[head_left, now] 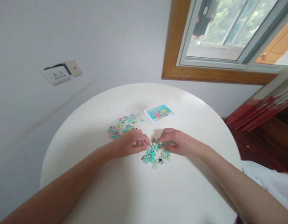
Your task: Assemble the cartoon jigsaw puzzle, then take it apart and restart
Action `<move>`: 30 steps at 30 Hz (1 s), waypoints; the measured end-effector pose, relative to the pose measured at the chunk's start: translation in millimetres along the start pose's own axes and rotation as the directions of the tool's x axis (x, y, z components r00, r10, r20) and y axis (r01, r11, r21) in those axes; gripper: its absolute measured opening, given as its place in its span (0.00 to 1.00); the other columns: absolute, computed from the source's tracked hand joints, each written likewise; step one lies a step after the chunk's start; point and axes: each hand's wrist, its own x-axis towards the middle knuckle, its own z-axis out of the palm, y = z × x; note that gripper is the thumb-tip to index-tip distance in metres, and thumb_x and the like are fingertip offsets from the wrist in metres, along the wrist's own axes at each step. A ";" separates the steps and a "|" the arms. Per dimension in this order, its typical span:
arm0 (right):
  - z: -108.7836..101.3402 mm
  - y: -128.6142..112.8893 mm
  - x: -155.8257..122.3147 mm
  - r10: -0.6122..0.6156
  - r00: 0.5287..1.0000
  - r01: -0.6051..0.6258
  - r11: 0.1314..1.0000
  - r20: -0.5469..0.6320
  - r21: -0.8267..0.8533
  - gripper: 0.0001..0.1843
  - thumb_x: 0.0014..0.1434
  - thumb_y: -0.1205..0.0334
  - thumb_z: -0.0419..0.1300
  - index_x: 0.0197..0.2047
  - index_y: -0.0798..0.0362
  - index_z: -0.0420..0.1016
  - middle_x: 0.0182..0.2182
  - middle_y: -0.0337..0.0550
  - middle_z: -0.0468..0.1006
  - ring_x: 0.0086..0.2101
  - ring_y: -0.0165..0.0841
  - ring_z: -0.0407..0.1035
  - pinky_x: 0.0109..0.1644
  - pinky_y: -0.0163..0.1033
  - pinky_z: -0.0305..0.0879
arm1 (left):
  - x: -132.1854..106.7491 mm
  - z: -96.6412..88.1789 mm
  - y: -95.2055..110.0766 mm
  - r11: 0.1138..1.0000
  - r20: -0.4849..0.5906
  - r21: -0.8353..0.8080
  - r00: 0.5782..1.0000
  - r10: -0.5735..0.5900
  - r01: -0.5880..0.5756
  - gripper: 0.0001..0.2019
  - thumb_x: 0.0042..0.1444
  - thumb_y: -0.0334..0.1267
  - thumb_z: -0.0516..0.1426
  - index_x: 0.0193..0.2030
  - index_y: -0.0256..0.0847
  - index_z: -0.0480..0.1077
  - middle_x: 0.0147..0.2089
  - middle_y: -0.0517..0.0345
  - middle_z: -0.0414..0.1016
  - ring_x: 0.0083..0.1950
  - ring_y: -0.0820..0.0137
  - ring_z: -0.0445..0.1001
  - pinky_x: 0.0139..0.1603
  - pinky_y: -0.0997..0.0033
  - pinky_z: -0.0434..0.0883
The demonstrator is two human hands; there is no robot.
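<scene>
A loose heap of jigsaw puzzle pieces (151, 155), teal, pale green and brown, lies on the white round table (134, 193) between my hands. My left hand (135, 141) reaches in from the left, its fingers pinched at the upper left edge of the heap, seemingly on a small puzzle piece. From the other side my right hand (173, 141) has its thumb and fingertips closed on a teal puzzle piece at the heap's upper right. Both sets of fingertips are close together, and the pieces under them are partly hidden.
A second spread of puzzle pieces (120, 126) lies behind my left hand, partly covered by it. Farther back is a picture card (159, 113) with cartoon figures. Beyond the table are a wall socket (57, 75), a wood-framed window (218, 76) and a red-and-white curtain (258, 107).
</scene>
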 end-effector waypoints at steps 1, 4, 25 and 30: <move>1.9 -0.7 0.9 -0.020 1.000 0.020 1.000 -0.002 0.003 0.15 0.58 0.72 0.60 0.48 0.53 0.78 0.38 0.45 0.74 0.39 0.31 0.69 0.44 0.36 0.66 | 0.0 1.3 -1.3 1.000 0.007 0.013 1.000 0.008 -0.008 0.08 0.59 0.38 0.56 0.42 0.44 0.76 0.34 0.59 0.73 0.36 0.71 0.72 0.42 0.73 0.66; 8.6 -2.4 3.3 -0.066 0.998 0.066 0.998 -0.014 0.002 0.12 0.60 0.68 0.60 0.47 0.52 0.78 0.39 0.46 0.74 0.41 0.32 0.68 0.46 0.36 0.66 | 0.2 3.7 -4.3 0.998 0.024 0.058 0.999 0.026 -0.027 0.08 0.60 0.39 0.56 0.42 0.44 0.75 0.35 0.58 0.75 0.39 0.69 0.72 0.45 0.71 0.65; 5.2 -4.0 0.5 -0.002 0.999 0.004 1.000 0.050 -0.031 0.10 0.56 0.73 0.61 0.41 0.54 0.78 0.36 0.45 0.75 0.37 0.32 0.70 0.43 0.37 0.66 | -10.0 -7.5 22.1 0.979 0.148 0.145 0.982 0.120 -0.142 0.11 0.54 0.45 0.64 0.38 0.43 0.72 0.37 0.59 0.69 0.41 0.67 0.67 0.43 0.71 0.60; 1.3 -2.8 -1.1 0.026 0.998 -0.024 0.999 0.065 -0.020 0.09 0.58 0.72 0.58 0.40 0.55 0.78 0.35 0.44 0.76 0.35 0.31 0.70 0.41 0.35 0.66 | -9.8 -4.2 25.8 0.974 0.172 0.174 0.978 0.115 -0.145 0.11 0.55 0.45 0.64 0.38 0.42 0.71 0.38 0.58 0.69 0.42 0.66 0.67 0.44 0.70 0.60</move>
